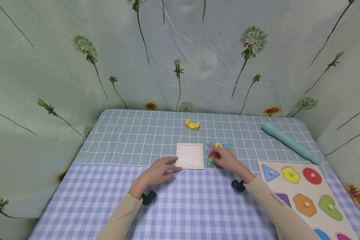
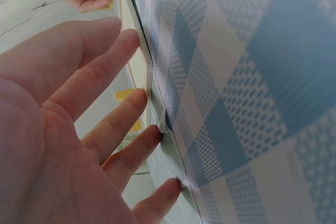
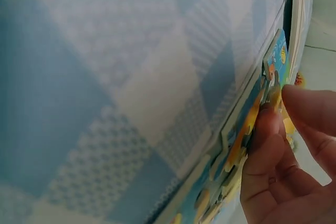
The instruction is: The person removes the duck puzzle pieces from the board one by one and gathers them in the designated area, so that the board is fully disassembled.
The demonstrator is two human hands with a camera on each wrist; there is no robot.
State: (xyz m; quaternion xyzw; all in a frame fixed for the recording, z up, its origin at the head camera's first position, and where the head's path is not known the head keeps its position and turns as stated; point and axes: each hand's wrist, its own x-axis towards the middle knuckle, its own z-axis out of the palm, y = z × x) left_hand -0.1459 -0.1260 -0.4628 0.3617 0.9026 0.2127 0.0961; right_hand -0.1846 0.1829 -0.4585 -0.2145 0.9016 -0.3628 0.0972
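A square, shallow wooden puzzle tray (image 1: 190, 156) with a raised rim lies in the middle of the table, its inside bare. My left hand (image 1: 159, 171) rests at the tray's left edge with fingers spread; in the left wrist view its fingertips (image 2: 137, 95) are right at the rim. Colourful jigsaw pieces (image 1: 229, 146) lie just right of the tray, partly hidden beneath my right hand (image 1: 225, 158). Between thumb and curled fingers, that hand pinches a small jigsaw piece (image 3: 275, 96) close over the others, as the right wrist view shows.
A yellow curved block (image 1: 192, 125) stands behind the tray. At the back right lies a long teal stick (image 1: 291, 141) with a thicker end. A wooden peg board (image 1: 283, 186) with coloured shapes fills the front right, partly under the right sleeve (image 1: 276, 206).
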